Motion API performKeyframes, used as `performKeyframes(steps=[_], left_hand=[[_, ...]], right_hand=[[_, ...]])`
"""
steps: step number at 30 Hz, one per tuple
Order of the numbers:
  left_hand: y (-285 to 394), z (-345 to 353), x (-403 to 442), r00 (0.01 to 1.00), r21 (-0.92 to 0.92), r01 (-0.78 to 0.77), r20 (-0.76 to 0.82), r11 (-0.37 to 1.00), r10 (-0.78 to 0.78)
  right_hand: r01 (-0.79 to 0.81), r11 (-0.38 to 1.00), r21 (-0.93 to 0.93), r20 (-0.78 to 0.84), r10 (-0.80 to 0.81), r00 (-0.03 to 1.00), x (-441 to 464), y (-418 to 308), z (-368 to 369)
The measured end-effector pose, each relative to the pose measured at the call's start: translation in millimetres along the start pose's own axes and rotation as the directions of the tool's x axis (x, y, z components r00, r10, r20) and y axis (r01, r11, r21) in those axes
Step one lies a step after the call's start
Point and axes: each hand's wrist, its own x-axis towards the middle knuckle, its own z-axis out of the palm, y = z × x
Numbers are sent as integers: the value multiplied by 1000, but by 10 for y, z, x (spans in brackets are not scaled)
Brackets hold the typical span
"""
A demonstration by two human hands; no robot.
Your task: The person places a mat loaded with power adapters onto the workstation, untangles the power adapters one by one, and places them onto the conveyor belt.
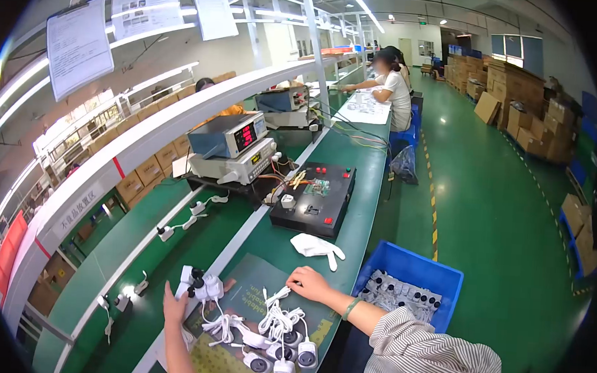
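I judge the work partway: the white adapters (283, 351) on my printed mat (245, 273) look left to deal with, leads loosely bunched, while the blue bin (436, 268) right of the mat already holds white pieces. My left hand (175, 304) is spread beside the plugs (207, 287) at the mat's left edge; my right hand (310, 283) curls over the mat by a cable end, whether pinching it I cannot tell. Beyond the mat, the green bench (365, 197) carries a white glove (314, 247) and black box (298, 215); cartons (509, 86) stand far off to its right.
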Motion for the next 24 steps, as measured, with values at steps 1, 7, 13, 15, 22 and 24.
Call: performKeyframes(steps=[1,7,13,15,22,24], left_hand=[[331,-165,-65,930,-63,325,201,944,-307],[257,80,-114,988,169,135,48,976,-145],[182,116,-124,991,-80,126,-27,989,-129],[193,60,-130,985,-248,149,-45,957,-165],[406,-350,-388,961,-889,98,-33,448,-275],[388,-603,-607,961,-915,97,-17,392,-277]], right_hand=[[-1,1000,-1,0,1,1000,11,8,5],[-36,999,10,28,36,999,7,3,4],[-16,1000,4,-2,16,1000,21,35,32],[-21,1000,21,-5,21,1000,24,20,3],[-25,998,55,7,25,1000,15,14,-17],[-16,998,60,0,16,1000,13,18,-11]])
